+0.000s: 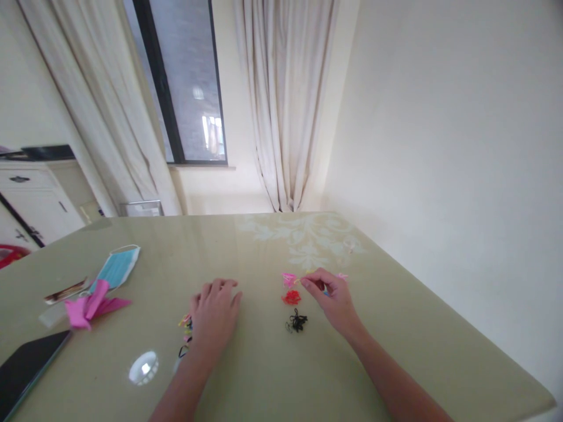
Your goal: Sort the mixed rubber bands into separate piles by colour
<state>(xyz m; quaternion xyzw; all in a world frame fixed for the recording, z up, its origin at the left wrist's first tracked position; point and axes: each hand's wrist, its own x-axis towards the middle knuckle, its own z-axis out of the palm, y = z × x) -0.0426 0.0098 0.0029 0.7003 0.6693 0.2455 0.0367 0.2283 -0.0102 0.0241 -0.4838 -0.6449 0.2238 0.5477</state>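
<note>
My right hand (332, 296) pinches a small yellow rubber band (298, 281) between thumb and forefinger, just beside a little heap of pink rubber bands (289, 279). Nearer to me, a red heap (291, 297) and a black heap (297, 320) of bands lie in line below it. Bits of pink (342, 276) and blue bands (326, 292) peek out around my right hand, which partly hides them. My left hand (215, 313) rests palm down on the table, fingers apart, with nothing visible in it. A mixed-colour pile of bands (186, 331) shows at its left side, partly covered by the hand.
On the left of the glossy green table (264, 375) lie a blue face mask (118, 267), a folded pink paper shape (92, 306), a narrow brown packet (65, 291) and a dark tablet or phone (29, 369). A white wall (461, 146) borders the right side.
</note>
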